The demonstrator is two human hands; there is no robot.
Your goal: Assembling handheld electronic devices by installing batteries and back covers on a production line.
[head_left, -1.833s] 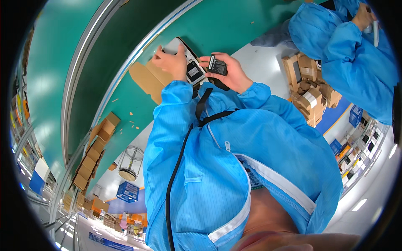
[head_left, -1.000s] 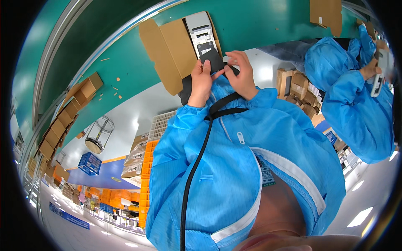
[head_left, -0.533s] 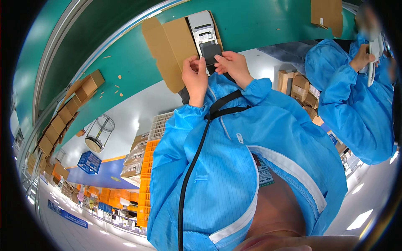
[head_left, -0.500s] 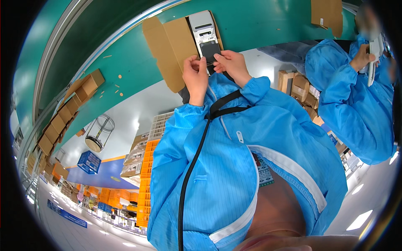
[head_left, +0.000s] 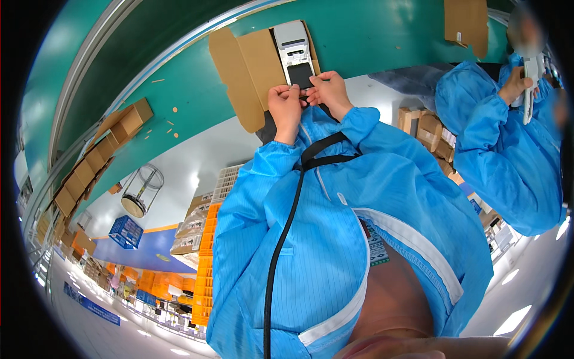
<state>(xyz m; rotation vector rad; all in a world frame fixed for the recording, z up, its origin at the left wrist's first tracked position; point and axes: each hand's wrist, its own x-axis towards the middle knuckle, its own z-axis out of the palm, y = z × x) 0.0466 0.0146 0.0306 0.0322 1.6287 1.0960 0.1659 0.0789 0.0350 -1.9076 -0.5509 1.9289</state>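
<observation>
A white device shaped like a payment terminal (head_left: 292, 35), with a dark slot at its far end and a black square panel (head_left: 300, 75) at its near end, lies in an open brown cardboard box (head_left: 259, 58) on the green table. At the device's near edge my left hand (head_left: 285, 112) is closed, thumb and fingertips in a pinch. Beside it my right hand (head_left: 332, 96) is closed too, its fingertips at the near right corner of the panel. The two hands' fingertips almost meet. What they pinch is too small and partly covered to make out.
Opened cardboard boxes (head_left: 89, 161) stand along the table's left part, near small scraps (head_left: 175, 110). A flattened cardboard piece (head_left: 466, 24) lies at the far right. A co-worker in a blue smock (head_left: 496, 143) holds a pale device on the right. Orange crates (head_left: 206, 263) stand behind my left side.
My left hand has shifted right, its fingertips closing in toward my right hand at the device's near edge. The right fingertips have moved slightly toward the near corner.
</observation>
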